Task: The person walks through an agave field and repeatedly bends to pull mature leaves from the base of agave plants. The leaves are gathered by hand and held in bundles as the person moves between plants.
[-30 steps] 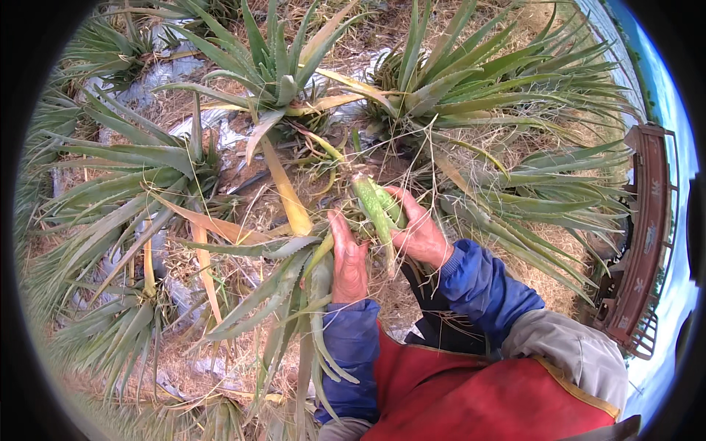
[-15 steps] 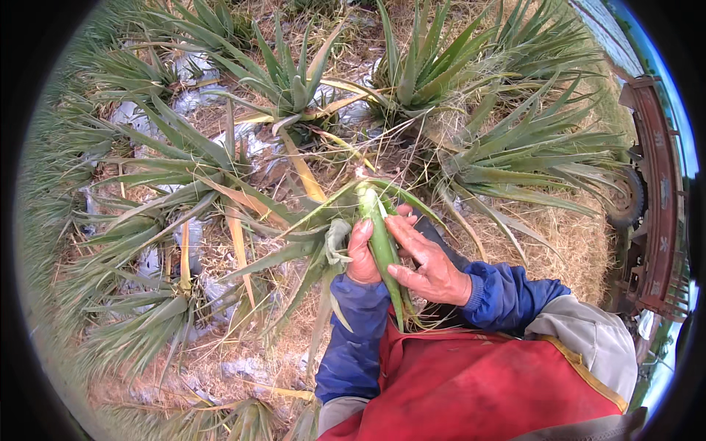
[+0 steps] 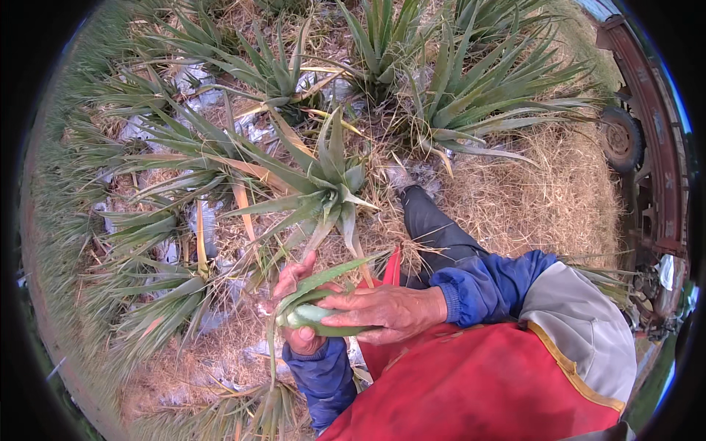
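Both my hands are closed around a bunch of green aloe leaves [image 3: 307, 316], low in front of my body. Its pale, thick base points left, and a long spiny leaf slants up to the right over it. My left hand [image 3: 294, 278] wraps it from the left, with fingers above and thumb below. My right hand [image 3: 386, 307] lies over the right part, fingers stretched along the leaves and covering much of them. A whole aloe plant [image 3: 329, 192] grows just beyond my hands.
More aloe plants [image 3: 482, 110] stand in rows ahead and to the left, among dry straw [image 3: 529, 191] and patches of pale plastic film [image 3: 195, 77]. A rusty red vehicle frame [image 3: 658, 147] with a wheel [image 3: 621, 140] stands at right. My dark-trousered leg [image 3: 437, 228] is beside the straw.
Both hands have moved down and left with the aloe leaves. The bunch has turned from nearly upright to lying sideways, its base now leftward. The plant behind is now uncovered.
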A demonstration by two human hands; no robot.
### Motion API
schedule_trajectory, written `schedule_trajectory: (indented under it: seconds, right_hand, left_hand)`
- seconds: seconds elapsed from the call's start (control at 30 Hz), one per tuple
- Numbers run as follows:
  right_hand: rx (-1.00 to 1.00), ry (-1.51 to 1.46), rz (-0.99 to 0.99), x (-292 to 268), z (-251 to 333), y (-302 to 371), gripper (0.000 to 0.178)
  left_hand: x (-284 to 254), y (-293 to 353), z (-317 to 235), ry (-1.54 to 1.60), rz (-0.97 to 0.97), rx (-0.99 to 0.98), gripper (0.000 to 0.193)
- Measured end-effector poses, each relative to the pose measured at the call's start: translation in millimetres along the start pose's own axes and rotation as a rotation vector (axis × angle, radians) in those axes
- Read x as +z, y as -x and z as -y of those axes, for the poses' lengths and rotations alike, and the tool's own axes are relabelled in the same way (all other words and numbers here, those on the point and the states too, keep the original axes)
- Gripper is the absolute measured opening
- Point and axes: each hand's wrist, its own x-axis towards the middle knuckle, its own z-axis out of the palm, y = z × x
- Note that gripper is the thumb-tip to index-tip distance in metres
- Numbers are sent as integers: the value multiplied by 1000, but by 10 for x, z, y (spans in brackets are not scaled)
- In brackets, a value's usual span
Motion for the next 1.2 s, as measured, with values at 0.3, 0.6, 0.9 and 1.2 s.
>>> schedule_trajectory:
  seconds: [0.3,0.6,0.9,1.2]
  right_hand:
    - [53,-27,250,314,-464,110,66]
    - [339,-387,544,-1,-801,710,95]
    - [430,-585,619,-488,-1221,1367,75]
    - [682,-788,742,-516,-1262,1757,65]
  left_hand:
    - [-505,1406,-213,91,-672,233,57]
    - [36,1021,615,139,-600,69,45]
    - [582,1048,1436,192,-745,-14,58]
    - [745,1377,1929,213,-881,-70,61]
